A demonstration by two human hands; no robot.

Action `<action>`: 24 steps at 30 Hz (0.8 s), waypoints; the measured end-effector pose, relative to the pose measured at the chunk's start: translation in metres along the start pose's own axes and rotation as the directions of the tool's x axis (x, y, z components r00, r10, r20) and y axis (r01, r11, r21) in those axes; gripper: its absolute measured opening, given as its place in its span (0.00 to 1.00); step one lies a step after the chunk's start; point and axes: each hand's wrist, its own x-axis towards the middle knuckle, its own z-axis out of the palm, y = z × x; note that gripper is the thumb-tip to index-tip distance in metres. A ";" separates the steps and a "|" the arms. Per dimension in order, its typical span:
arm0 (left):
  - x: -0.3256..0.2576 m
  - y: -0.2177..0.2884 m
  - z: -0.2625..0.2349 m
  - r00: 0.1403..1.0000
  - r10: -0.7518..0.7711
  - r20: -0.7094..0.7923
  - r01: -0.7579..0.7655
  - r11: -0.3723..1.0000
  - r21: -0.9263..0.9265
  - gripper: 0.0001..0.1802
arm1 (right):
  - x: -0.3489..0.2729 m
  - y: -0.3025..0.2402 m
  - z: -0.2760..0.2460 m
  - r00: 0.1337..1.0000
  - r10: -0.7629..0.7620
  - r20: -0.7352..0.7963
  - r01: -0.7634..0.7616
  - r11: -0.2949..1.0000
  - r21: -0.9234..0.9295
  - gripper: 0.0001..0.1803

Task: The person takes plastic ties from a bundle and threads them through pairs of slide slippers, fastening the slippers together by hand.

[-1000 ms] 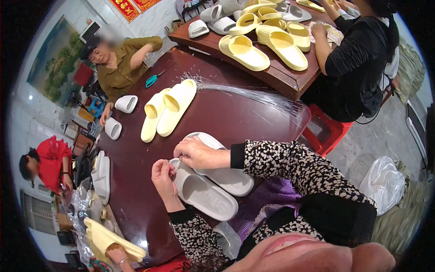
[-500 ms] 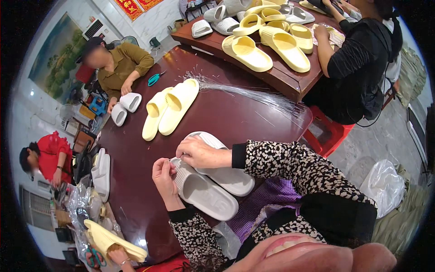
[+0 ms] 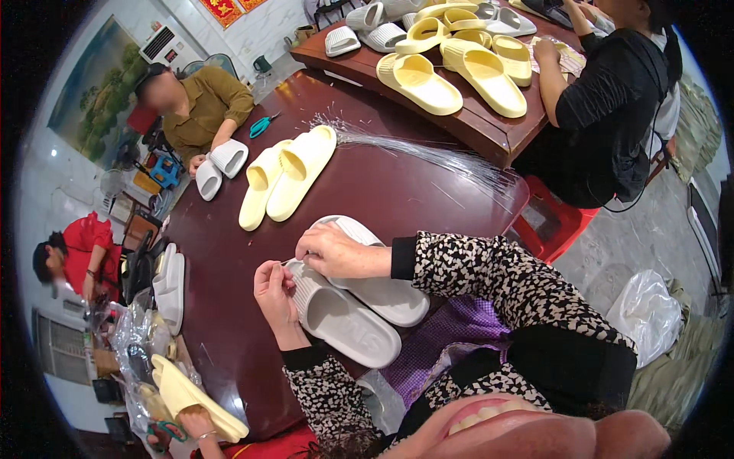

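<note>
**Two hands on a grey pair of slippers**

Head view: the left hand [image 3: 277,294] and the right hand [image 3: 335,251] meet at the toe end of two grey slippers [image 3: 359,302], which lie side by side on the near edge of the dark red bench [image 3: 229,306]. The fingers of both hands are pinched close together at the strap; what they pinch is too small to tell. Two pale yellow slippers [image 3: 287,177] lie in the bench middle, beside a bundle of thin clear threads [image 3: 428,153]. One pair of green scissors [image 3: 260,126] lies further back. A second bench [image 3: 489,130] carries about five yellow slippers [image 3: 459,69]. A red sign [image 3: 223,9] hangs on the far wall.
</note>
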 end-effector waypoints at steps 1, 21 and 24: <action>0.000 0.000 0.000 1.000 0.000 -0.002 0.000 1.000 0.000 0.02 | 0.000 0.000 0.000 1.000 0.000 0.001 0.000 1.000 0.001 0.03; 0.002 -0.003 -0.003 0.999 0.039 0.029 -0.037 0.998 -0.040 0.02 | 0.000 -0.003 -0.003 1.000 0.016 -0.007 -0.016 1.000 0.005 0.04; 0.002 -0.003 -0.003 1.000 0.007 0.027 -0.006 1.000 -0.030 0.02 | -0.001 -0.003 -0.004 1.000 0.023 0.012 -0.024 0.999 0.026 0.07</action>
